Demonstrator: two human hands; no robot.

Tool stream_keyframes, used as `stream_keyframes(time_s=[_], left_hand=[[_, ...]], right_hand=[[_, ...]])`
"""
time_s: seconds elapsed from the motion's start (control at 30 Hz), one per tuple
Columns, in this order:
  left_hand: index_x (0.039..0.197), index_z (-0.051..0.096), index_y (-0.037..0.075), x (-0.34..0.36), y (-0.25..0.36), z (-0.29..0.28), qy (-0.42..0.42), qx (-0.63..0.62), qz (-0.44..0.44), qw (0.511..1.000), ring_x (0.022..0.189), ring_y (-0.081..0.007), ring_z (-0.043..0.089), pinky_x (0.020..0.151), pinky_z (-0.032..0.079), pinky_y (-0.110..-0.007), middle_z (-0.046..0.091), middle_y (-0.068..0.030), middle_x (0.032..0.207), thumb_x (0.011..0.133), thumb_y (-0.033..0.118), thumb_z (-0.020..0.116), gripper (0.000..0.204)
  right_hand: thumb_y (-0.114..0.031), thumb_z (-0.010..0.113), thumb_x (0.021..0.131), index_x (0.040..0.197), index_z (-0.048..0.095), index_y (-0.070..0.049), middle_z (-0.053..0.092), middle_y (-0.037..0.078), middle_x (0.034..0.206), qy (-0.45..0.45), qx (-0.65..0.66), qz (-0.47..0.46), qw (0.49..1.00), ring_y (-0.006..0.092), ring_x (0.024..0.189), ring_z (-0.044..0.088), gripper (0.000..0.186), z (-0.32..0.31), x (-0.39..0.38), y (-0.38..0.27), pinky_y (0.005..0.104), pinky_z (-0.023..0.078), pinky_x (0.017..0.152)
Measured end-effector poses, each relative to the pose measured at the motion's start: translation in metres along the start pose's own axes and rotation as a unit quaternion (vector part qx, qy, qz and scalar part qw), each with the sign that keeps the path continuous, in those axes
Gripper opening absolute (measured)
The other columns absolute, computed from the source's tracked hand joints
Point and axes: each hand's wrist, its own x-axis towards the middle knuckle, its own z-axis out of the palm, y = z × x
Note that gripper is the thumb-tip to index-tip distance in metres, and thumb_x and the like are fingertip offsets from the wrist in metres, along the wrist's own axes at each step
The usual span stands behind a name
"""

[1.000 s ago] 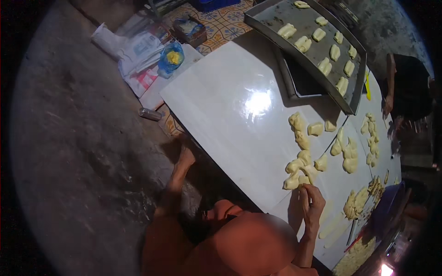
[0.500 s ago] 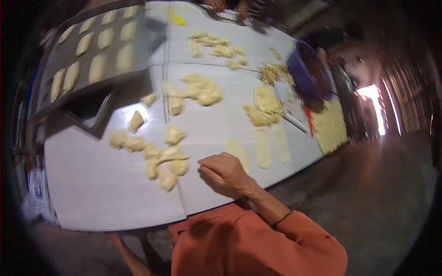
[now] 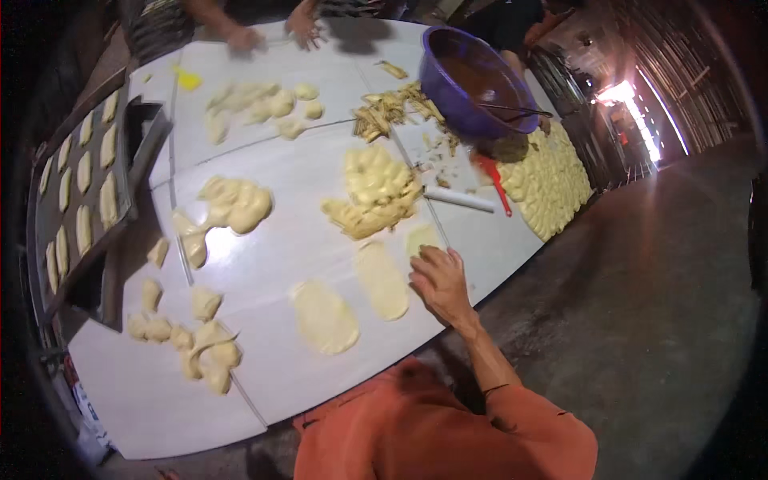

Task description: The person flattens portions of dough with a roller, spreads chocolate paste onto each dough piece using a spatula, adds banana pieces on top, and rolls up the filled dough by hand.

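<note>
My right hand (image 3: 438, 280) rests with fingers apart on the near edge of a small pale flattened dough piece (image 3: 420, 238). Left of it lie larger dough ovals (image 3: 380, 278), with a heaped yellowish pile (image 3: 376, 184) beyond. A white rolling rod (image 3: 458, 198) and a red utensil (image 3: 500, 188) lie past my fingers. Soft dough lumps (image 3: 204, 308) are scattered on the left part of the white tabletop (image 3: 136, 400). My left hand is not visible.
Two stacked metal trays (image 3: 120, 216) carry long dough rolls at left. A purple basin (image 3: 452, 92) sits beside a broad dough mass (image 3: 544, 184). A co-worker's hands (image 3: 304, 24) are at the far edge; another person (image 3: 500, 24) stands behind the basin.
The view has swung toward the table's right side. My right hand has moved away from the scattered lumps to the flattened piece, its bunched fingers now spread.
</note>
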Motion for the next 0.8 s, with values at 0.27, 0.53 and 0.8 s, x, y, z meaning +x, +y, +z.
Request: stream_keyframes(time_s=[0.27,0.53,0.8], left_hand=[[0.123,0.076,0.002,-0.128,0.23,-0.062,0.101,-0.078,0.105,0.986,0.1,-0.034,0.074,0.086,0.059,-0.041,0.078,-0.0164,0.112,0.102,0.047,0.064,0.051],[0.13,0.069,-0.004,-0.246,0.398,-0.043,-0.13,-0.236,0.367,0.89,0.11,-0.0347,0.069,0.096,0.054,-0.043,0.072,-0.0226,0.12,0.104,0.025,0.066,0.039],[0.13,0.066,-0.006,-0.302,0.438,-0.012,-0.264,-0.454,0.23,0.819,0.11,-0.0344,0.067,0.094,0.055,-0.042,0.066,-0.0263,0.124,0.103,0.022,0.066,0.039]], right_hand=[[-0.026,0.073,0.094,0.121,0.069,-0.004,0.07,0.015,0.117,0.174,-0.052,0.275,0.944,0.0349,0.11,0.065,0.035,-0.052,0.051,0.231,0.049,0.048,0.099],[-0.021,0.061,0.096,0.098,0.066,-0.003,0.073,0.02,0.088,0.015,0.014,0.297,0.955,0.0411,0.084,0.073,0.019,-0.07,0.06,0.295,0.0526,0.058,0.074],[-0.017,0.051,0.104,0.113,0.06,-0.003,0.07,0.021,0.08,-0.118,0.042,0.267,0.956,0.042,0.076,0.071,0.019,-0.164,0.029,0.317,0.0565,0.054,0.067]])
